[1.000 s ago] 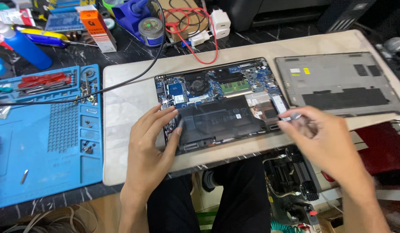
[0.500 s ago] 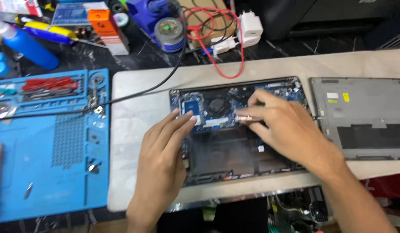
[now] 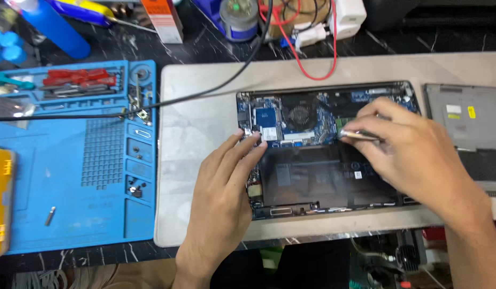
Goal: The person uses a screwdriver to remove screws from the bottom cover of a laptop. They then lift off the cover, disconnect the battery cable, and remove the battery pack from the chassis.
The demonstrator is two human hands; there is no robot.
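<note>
An opened laptop (image 3: 312, 176) lies bottom-up on a light grey mat (image 3: 200, 123), showing its blue circuit board, round fan (image 3: 301, 115) and black battery (image 3: 306, 179). My left hand (image 3: 221, 187) rests flat on the laptop's left edge, fingertips touching the board near the battery's corner. My right hand (image 3: 413, 150) hovers over the board's right part and pinches a thin metal tool (image 3: 357, 135), its tip pointing left at the green memory area.
The laptop's removed grey bottom cover (image 3: 467, 134) lies at the right. A blue repair mat (image 3: 71, 160) with screwdrivers, loose screws and a bit sits left. A black cable (image 3: 205, 93) crosses the mat. Red wires, a solder reel and bottles crowd the back.
My right hand has moved from the laptop's right edge to over the board, then shifted slightly right with the tool. The view has drifted, and my left hand stayed on the laptop's left side.
</note>
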